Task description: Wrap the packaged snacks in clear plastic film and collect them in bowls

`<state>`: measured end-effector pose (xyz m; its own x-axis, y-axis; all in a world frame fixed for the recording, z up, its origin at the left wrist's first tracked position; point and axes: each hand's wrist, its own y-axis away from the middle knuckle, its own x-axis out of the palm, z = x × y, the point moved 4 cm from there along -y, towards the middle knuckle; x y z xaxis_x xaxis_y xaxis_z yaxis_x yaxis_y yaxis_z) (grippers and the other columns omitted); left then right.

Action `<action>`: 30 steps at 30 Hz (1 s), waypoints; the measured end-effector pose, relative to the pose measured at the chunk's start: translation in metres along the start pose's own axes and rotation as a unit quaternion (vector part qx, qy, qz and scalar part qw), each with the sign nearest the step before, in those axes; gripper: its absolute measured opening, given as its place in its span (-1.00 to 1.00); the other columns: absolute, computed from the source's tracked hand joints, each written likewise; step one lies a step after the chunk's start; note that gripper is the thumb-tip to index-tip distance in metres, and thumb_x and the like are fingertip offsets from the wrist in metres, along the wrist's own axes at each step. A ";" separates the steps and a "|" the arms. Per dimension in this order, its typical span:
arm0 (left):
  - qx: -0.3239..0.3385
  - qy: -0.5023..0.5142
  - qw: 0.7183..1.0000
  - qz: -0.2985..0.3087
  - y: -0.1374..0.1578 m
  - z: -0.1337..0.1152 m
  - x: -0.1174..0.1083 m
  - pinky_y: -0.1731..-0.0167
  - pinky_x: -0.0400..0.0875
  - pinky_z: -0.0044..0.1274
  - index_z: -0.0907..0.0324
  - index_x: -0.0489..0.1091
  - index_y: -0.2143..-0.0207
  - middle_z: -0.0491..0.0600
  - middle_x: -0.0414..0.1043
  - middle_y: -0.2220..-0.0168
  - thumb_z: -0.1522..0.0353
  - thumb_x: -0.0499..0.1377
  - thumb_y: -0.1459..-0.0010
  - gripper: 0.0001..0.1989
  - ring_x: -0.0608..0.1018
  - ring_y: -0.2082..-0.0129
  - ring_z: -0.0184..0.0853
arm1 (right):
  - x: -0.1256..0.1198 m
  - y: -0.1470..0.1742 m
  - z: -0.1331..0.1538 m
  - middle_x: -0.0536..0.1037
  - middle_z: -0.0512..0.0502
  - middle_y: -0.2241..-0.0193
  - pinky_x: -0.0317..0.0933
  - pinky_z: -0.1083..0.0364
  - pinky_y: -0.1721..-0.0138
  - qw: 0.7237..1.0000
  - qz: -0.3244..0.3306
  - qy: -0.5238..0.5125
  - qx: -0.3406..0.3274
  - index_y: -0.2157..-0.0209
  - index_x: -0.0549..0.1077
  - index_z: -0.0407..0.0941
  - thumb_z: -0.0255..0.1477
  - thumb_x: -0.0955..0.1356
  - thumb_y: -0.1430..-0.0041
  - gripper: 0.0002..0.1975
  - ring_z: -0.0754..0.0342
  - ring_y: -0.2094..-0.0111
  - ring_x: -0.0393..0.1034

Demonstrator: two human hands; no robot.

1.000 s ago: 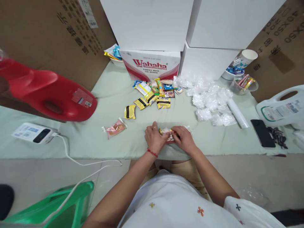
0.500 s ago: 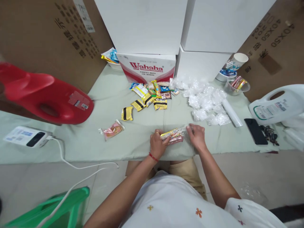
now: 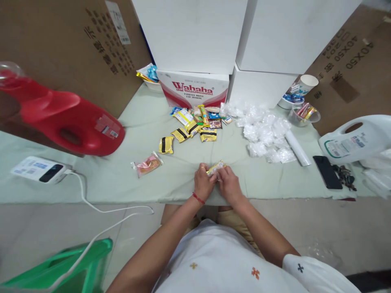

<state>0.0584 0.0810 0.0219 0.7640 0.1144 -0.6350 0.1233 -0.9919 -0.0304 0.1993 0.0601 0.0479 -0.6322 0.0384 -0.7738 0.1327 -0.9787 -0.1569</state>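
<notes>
Oblong yellow-and-clear plastic packet (image 3: 215, 167) clamped between left hand (image 3: 204, 182), right hand (image 3: 229, 184), equally near; long axis slants away rightward.

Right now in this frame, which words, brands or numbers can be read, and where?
"Wahaha": red-and-white carton
"PURIFIED WATER FOR DRINKING": same carton
"温馨提示": left cardboard box
"40X50": right cardboard box
Too small or blurred: print on held packet, loose snack packets, red bottle, white jug, white device; remaining box print.

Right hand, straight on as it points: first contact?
The wrapped packet that the right hand holds; past it, perhaps the left hand or the striped yellow packets, depth unclear.
</notes>
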 end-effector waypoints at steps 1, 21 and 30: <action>-0.001 0.021 1.000 -0.002 -0.001 0.000 -0.003 0.21 0.40 -0.43 0.06 0.16 0.29 -0.12 0.33 0.32 0.40 0.22 -0.06 -0.74 0.50 0.27 -0.26 | 0.010 0.003 0.005 0.45 -0.21 0.17 0.34 0.03 0.17 1.000 0.002 0.012 -0.005 0.13 0.48 -0.08 -0.47 0.20 -0.39 -0.78 -0.06 0.19 0.39; 0.086 0.073 0.991 -0.076 -0.005 -0.011 -0.029 -0.12 0.44 -0.33 0.16 0.46 0.05 0.11 0.50 0.04 0.40 0.13 -0.23 -0.75 0.54 -0.02 -0.19 | 0.015 0.025 -0.003 0.61 -0.17 0.21 0.50 -0.06 0.15 0.833 -0.023 -0.490 0.255 0.09 0.52 -0.07 -0.01 0.30 -0.33 -0.57 -0.02 0.23 0.52; 0.356 0.251 0.896 0.090 0.038 -0.040 -0.005 -0.24 0.30 -0.08 0.15 0.27 -0.13 0.20 0.35 -0.12 0.42 0.18 -0.11 -0.50 0.39 -0.23 -0.01 | 0.012 -0.007 0.008 0.64 -0.06 0.35 0.41 0.12 0.23 0.682 -0.006 -0.660 0.316 0.29 0.58 -0.13 -0.08 0.64 0.13 -0.51 0.06 0.32 0.51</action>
<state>0.0848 0.0448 0.0547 0.9412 -0.2182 -0.2578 -0.3296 -0.7597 -0.5605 0.1844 0.0662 0.0446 -0.8217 0.2402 0.5169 0.0294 -0.8878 0.4593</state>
